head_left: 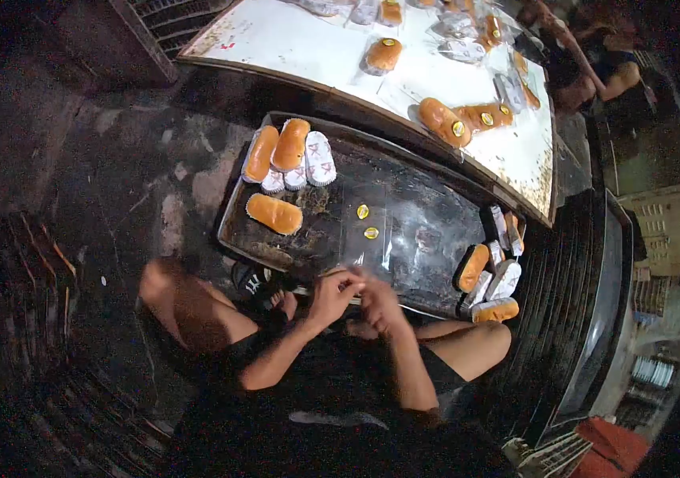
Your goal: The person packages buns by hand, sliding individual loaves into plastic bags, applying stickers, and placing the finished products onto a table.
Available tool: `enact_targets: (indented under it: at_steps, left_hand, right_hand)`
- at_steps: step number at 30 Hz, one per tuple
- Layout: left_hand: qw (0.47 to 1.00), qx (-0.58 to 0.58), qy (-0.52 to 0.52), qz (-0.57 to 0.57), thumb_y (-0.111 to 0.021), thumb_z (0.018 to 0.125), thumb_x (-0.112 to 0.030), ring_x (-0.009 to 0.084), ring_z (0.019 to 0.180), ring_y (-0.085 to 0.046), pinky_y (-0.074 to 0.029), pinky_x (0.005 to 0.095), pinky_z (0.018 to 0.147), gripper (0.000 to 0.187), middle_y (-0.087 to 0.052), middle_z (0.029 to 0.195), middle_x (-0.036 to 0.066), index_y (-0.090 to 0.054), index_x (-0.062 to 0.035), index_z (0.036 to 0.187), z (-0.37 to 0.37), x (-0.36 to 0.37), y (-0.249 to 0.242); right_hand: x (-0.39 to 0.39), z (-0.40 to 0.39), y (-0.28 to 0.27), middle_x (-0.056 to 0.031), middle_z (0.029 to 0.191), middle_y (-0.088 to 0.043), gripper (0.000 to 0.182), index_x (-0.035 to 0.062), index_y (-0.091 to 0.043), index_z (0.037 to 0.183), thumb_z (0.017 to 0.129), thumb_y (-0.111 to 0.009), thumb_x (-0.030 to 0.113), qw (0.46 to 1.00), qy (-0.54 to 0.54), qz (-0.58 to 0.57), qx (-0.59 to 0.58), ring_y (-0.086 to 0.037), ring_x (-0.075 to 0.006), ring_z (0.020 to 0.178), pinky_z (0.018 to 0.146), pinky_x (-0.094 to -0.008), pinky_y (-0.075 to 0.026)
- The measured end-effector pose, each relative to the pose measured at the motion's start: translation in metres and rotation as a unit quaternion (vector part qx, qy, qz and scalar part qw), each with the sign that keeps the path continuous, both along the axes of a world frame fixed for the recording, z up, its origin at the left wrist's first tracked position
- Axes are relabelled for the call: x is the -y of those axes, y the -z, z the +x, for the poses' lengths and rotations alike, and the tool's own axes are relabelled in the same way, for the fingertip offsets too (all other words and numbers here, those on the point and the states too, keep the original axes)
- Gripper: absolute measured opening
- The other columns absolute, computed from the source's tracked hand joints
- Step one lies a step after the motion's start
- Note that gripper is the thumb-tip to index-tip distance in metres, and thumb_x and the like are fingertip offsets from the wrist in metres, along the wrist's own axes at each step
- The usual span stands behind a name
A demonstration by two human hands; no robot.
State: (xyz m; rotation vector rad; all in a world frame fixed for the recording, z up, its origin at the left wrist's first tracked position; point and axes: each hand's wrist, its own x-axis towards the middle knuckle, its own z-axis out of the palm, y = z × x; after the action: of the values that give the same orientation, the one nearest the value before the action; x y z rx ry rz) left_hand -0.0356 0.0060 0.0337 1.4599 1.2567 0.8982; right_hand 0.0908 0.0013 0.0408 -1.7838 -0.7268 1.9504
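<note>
1. L hand (333,296) & R hand (381,307) close together nr frame ctr, curled; can't tell if gripping anything.
2. Clear plastic (366,245) w/ 2 yellow labels (363,212) lies just above 'em on tray (435,259).
3. Buns (274,213): tray's L & R ends, plus table (308,48) up top.

Right hand (384,307) a blur, hiding part of the tray's (388,171) near edge; tabletop's (300,52) far edge cut off, yellow label (363,212) print too tiny!

Behind the bare left hand (332,297) and right hand (380,306), a black short-sleeved top (316,390) bore a grey print (338,417); black shorts (438,368) bared the knees (496,341).
</note>
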Motion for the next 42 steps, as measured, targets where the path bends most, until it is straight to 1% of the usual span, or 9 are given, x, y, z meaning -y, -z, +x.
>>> enact_targets:
  at_steps: [6, 10, 12, 13, 14, 15, 22, 27, 42]
  left_hand:
    - [0.869, 0.369, -0.306, -0.121, -0.059, 0.074, -0.013, 0.0137, 0.087, -0.05, -0.044, 0.0268, 0.073, 0.031, -0.054, 0.091, 0.007, -0.049, -0.0057, 0.102, -0.014, -0.016, 0.004]
    - [0.585, 0.743, 0.042, -0.322, -0.053, 0.079, -0.014, 0.0197, 0.082, -0.053, -0.044, 0.034, 0.076, 0.021, -0.054, 0.086, 0.006, -0.05, -0.0003, 0.095, -0.141, -0.028, 0.076]
    - [0.796, 0.489, -0.351, -0.074, -0.052, 0.08, -0.014, 0.0175, 0.076, -0.054, -0.045, 0.0323, 0.075, 0.018, -0.055, 0.082, 0.005, -0.051, -0.0013, 0.092, -0.139, -0.038, 0.023]
    - [0.725, 0.51, -0.459, -0.058, -0.049, 0.082, -0.013, 0.0144, 0.073, -0.053, -0.046, 0.0297, 0.06, 0.007, -0.054, 0.08, 0.006, -0.049, -0.0087, 0.088, -0.138, -0.046, 0.011]
    - [0.732, 0.551, -0.397, -0.061, -0.051, 0.081, -0.013, 0.0148, 0.076, -0.053, -0.047, 0.0316, 0.063, 0.008, -0.054, 0.08, 0.004, -0.049, -0.0091, 0.089, -0.158, -0.039, 0.042]
    - [0.731, 0.537, -0.417, -0.06, -0.051, 0.082, -0.016, 0.0153, 0.078, -0.053, -0.045, 0.0312, 0.066, 0.013, -0.054, 0.084, 0.005, -0.05, -0.0074, 0.092, -0.15, -0.04, 0.03]
    - [0.623, 0.628, -0.449, -0.128, -0.049, 0.083, -0.022, 0.0201, 0.078, -0.052, -0.044, 0.0331, 0.065, 0.019, -0.052, 0.086, 0.008, -0.05, -0.0067, 0.095, -0.165, -0.051, 0.015]
    - [0.611, 0.605, -0.474, -0.188, -0.045, 0.084, -0.027, 0.0247, 0.078, -0.053, -0.044, 0.0372, 0.072, 0.025, -0.055, 0.085, 0.01, -0.05, -0.0048, 0.094, -0.113, -0.064, 0.0]
    - [0.775, 0.58, -0.138, -0.21, -0.049, 0.08, -0.018, 0.0259, 0.105, -0.044, -0.037, 0.039, 0.088, 0.049, -0.045, 0.114, 0.012, -0.029, -0.0077, 0.124, -0.052, -0.035, -0.02]
  right_hand:
    - [-0.038, -0.064, -0.016, -0.0111, 0.121, -0.042, 0.045, 0.0068, -0.033, 0.124, 0.087, -0.037, 0.032, 0.803, 0.368, 0.204, -0.423, -0.046, -0.0209, 0.105, 0.083, -0.0314, -0.041]
    - [-0.032, -0.115, 0.016, -0.0121, 0.112, -0.05, 0.041, -0.0002, -0.035, 0.12, 0.086, -0.041, 0.023, 0.892, 0.098, 0.023, -0.442, -0.054, -0.0226, 0.095, 0.08, -0.0332, -0.043]
    - [-0.07, -0.137, 0.071, -0.0093, 0.092, -0.06, 0.042, 0.0037, -0.036, 0.12, 0.084, -0.048, 0.021, 0.903, -0.143, 0.404, 0.014, -0.058, -0.0237, 0.082, 0.073, -0.0322, -0.046]
    - [-0.085, -0.147, 0.036, -0.014, 0.105, -0.053, 0.053, 0.0076, -0.033, 0.123, 0.079, -0.053, 0.029, 0.897, -0.147, 0.37, 0.193, -0.051, -0.0303, 0.094, 0.081, -0.036, -0.041]
    - [-0.103, -0.152, 0.06, -0.0168, 0.124, -0.037, 0.063, 0.0115, -0.031, 0.125, 0.073, -0.057, 0.036, 0.674, -0.22, 0.554, 0.437, -0.034, -0.0368, 0.112, 0.091, -0.043, -0.03]
    - [-0.116, -0.151, 0.09, -0.0147, 0.133, -0.02, 0.067, 0.0151, -0.03, 0.126, 0.071, -0.056, 0.041, 0.628, -0.333, 0.516, 0.478, -0.018, -0.039, 0.12, 0.095, -0.048, -0.02]
    - [-0.075, -0.08, 0.091, -0.0223, 0.109, -0.045, 0.041, 0.0057, -0.048, 0.112, 0.075, -0.053, 0.023, 0.882, -0.135, 0.399, 0.211, -0.05, -0.0363, 0.086, 0.074, -0.0405, -0.042]
    - [-0.021, -0.063, -0.031, -0.0141, 0.101, -0.048, 0.053, 0.0117, -0.05, 0.111, 0.06, -0.064, 0.016, 0.693, -0.144, 0.636, 0.309, -0.045, -0.029, 0.084, 0.072, -0.0359, -0.037]
    - [0.011, -0.054, -0.051, -0.0131, 0.096, -0.051, 0.047, 0.0073, -0.054, 0.105, 0.061, -0.068, 0.016, 0.767, -0.101, 0.558, 0.301, -0.047, -0.0292, 0.079, 0.069, -0.0362, -0.041]
